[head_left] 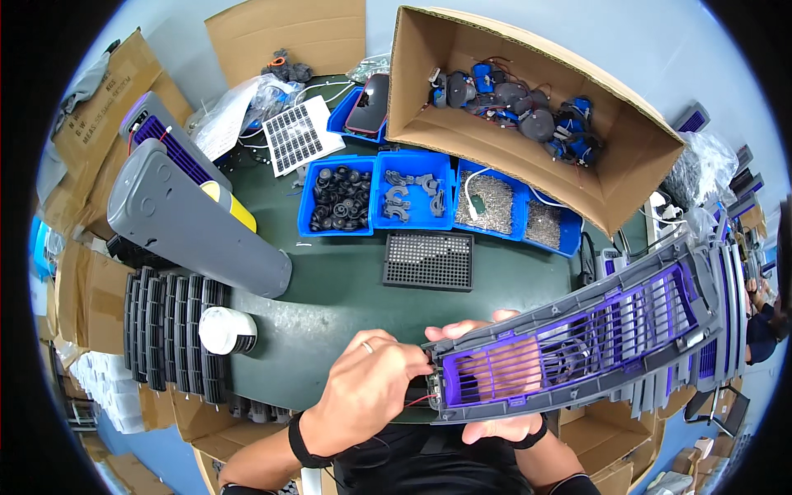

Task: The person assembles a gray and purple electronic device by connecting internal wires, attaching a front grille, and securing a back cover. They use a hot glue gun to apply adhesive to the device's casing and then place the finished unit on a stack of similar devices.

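Note:
I hold a long grey housing with a purple grille (577, 338) across my lap, its far end reaching up to the right. My right hand (503, 425) supports it from underneath, fingers showing through the grille and below its near end. My left hand (367, 396), with a ring on one finger, pinches at the housing's near left end, where a thin red wire (417, 400) comes out. A round dark part sits inside behind the grille.
On the green table stand blue bins (375, 194) of small black and metal parts, a black tray (429, 260), a large cardboard box (528, 107) of motors, a grey tower housing (186, 219), a tape roll (227, 330) and stacked black grilles (169, 330). More grey-purple housings (718, 330) stand at right.

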Demonstrator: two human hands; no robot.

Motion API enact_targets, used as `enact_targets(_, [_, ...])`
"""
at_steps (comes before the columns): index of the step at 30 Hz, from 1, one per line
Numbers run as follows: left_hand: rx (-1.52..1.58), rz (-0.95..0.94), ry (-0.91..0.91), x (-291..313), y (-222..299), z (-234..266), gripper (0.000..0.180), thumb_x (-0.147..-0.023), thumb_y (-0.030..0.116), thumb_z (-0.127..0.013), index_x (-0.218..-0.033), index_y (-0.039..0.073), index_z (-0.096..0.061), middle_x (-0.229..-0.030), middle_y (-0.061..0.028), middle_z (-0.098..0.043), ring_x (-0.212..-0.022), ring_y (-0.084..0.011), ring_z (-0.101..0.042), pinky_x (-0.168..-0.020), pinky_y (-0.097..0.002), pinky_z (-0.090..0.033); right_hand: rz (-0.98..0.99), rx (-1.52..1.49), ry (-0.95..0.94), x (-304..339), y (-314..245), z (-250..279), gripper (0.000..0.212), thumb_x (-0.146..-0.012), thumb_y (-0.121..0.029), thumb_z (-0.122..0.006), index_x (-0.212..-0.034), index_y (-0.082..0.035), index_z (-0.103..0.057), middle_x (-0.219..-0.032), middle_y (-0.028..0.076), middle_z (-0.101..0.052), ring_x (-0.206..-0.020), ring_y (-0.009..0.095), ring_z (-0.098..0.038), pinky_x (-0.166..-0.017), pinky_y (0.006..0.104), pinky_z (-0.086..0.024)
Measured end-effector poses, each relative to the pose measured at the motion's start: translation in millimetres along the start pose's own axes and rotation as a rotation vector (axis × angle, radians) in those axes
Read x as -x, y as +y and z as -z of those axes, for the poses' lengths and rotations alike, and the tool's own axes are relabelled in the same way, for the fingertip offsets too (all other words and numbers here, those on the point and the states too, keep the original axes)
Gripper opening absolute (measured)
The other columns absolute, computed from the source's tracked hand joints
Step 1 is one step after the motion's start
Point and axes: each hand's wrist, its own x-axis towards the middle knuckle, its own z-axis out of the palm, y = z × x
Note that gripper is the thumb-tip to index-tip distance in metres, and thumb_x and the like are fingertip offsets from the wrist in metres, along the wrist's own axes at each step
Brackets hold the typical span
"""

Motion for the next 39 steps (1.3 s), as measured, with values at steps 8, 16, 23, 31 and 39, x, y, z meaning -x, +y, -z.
enact_targets(8, [0.172,0.32,-0.106,4,-3,5,0.011,-0.087,0.001,-0.082,-0.095,0.003,-0.075,-0.093,-0.0093,-0.076,-0.086,-0.0254,-0.07,-0.082,-0.0364,-0.055,-0.002,-0.015,0.032,2,2,0,0.127,-0.071,-0.028,-0.102,-0.164,-0.012,-0.017,-0.154,0.025,-0.048,-0.148,0.045,-0.047,-0.121,0.0618,-0.04])
enact_targets(16, [0.114,0.38,-0.11,1,5,-4,0.011,-0.086,-0.001,-0.079,-0.091,0.004,-0.071,-0.085,-0.0092,-0.069,-0.078,-0.0259,-0.063,-0.075,-0.0377,-0.05,0.019,0.026,0.037,2,3,-3,0.122,-0.072,-0.026,-0.102,-0.162,-0.012,-0.02,-0.152,0.026,-0.049,-0.146,0.045,-0.048,-0.121,0.0616,-0.039])
enact_targets(23, [0.115,0.437,-0.118,6,9,-6,0.008,-0.087,0.001,-0.079,-0.091,0.003,-0.072,-0.084,-0.0094,-0.071,-0.077,-0.0233,-0.065,-0.074,-0.036,-0.051,-0.006,0.018,0.019,3,3,-1,0.119,-0.072,-0.023,-0.102,-0.16,-0.011,-0.022,-0.151,0.026,-0.049,-0.146,0.046,-0.049,-0.12,0.0616,-0.04])
enact_targets(31, [0.496,0.714,-0.178,6,1,3,0.013,-0.094,0.011,-0.082,-0.095,-0.001,-0.077,-0.089,-0.0042,-0.076,-0.083,-0.0079,-0.067,-0.075,-0.0281,-0.053,-0.015,0.097,0.031,0,0,0,0.126,-0.067,-0.026,-0.105,-0.16,-0.012,-0.02,-0.149,0.024,-0.052,-0.144,0.046,-0.05,-0.119,0.0636,-0.042])
enact_targets(39, [0.454,0.852,-0.351,-9,-2,11,0.017,-0.093,0.015,-0.084,-0.096,0.0,-0.078,-0.086,-0.003,-0.077,-0.083,-0.0074,-0.067,-0.078,-0.0276,-0.055,0.019,0.176,-0.034,0,5,-1,0.121,-0.072,-0.021,-0.102,-0.161,-0.01,-0.02,-0.149,0.027,-0.051,-0.143,0.045,-0.051,-0.118,0.0615,-0.043])
